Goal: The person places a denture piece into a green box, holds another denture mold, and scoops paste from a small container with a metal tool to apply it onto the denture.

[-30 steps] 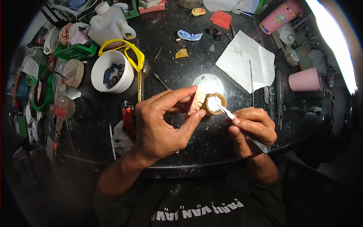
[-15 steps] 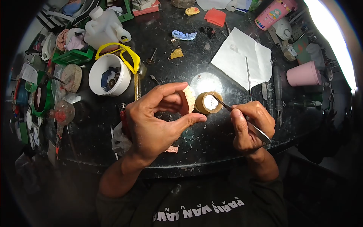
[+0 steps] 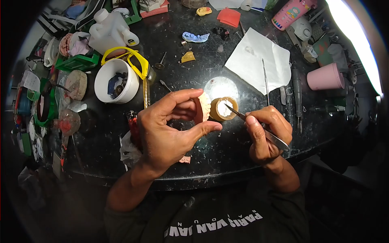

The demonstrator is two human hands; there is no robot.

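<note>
A cream and pink dental model (image 3: 204, 107) is held on edge between the thumb and fingers of my left hand (image 3: 169, 131), its teeth facing right. Just right of it stands a small amber jar (image 3: 220, 115) filled with white material (image 3: 225, 108). My right hand (image 3: 267, 133) grips a metal spatula (image 3: 276, 141) like a pen, and its dark narrow tip reaches into the white material. Beneath my left hand a small pink piece with teeth (image 3: 185, 159) lies on the black table (image 3: 219, 162).
White paper (image 3: 259, 60) with a thin metal tool (image 3: 265, 79) lies behind my right hand. A white tub (image 3: 116, 81) and yellow safety glasses (image 3: 139, 60) are at the left back. A blue impression (image 3: 195, 37) lies farther back; a pink cup (image 3: 325, 77) is at right.
The spatula, white-coated at the tip one second ago, now shows its dark tip in the jar. My left hand has moved left with the model, uncovering the small pink piece.
</note>
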